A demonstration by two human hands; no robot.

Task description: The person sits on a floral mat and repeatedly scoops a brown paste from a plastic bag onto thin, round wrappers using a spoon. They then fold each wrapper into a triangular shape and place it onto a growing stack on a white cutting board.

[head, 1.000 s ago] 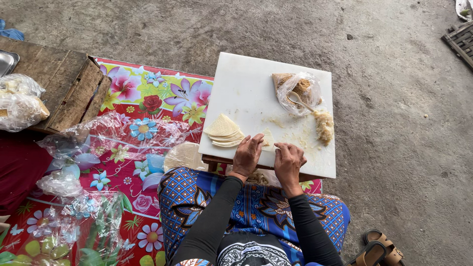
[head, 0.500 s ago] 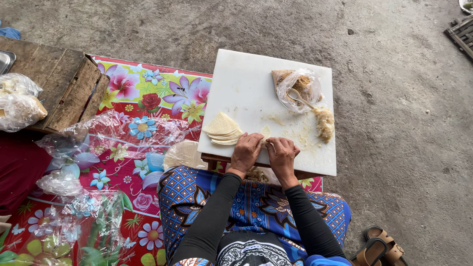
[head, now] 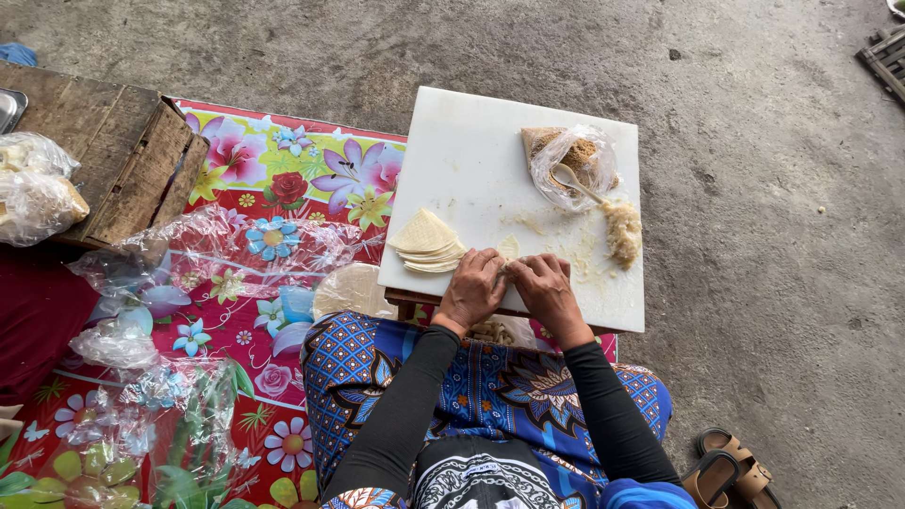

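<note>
Since the earlier frame, both hands have closed in toward each other at the near edge of the white board [head: 471, 141]; a second ago they sat slightly apart. Left hand [head: 476, 287] and right hand [head: 545, 286] now meet, fingertips together, pinched on a small pale wrapper [head: 509, 248] lying on the board. How the wrapper is folded cannot be told; the fingers hide most of it.

On the board, left of the hands, sits a stack of wedge-shaped wrappers [head: 426, 241], just beside the left hand. At the board's far right corner lies a clear bag of filling [head: 570, 158] with a spoon [head: 575, 181] resting in it. A loose heap of filling [head: 622, 232] lies just below the bag, near the right hand but apart from it.

Left of the board, a floral mat [head: 283, 179] carries crumpled plastic [head: 189, 254], and a wooden crate [head: 104, 160] stands further left.
</note>
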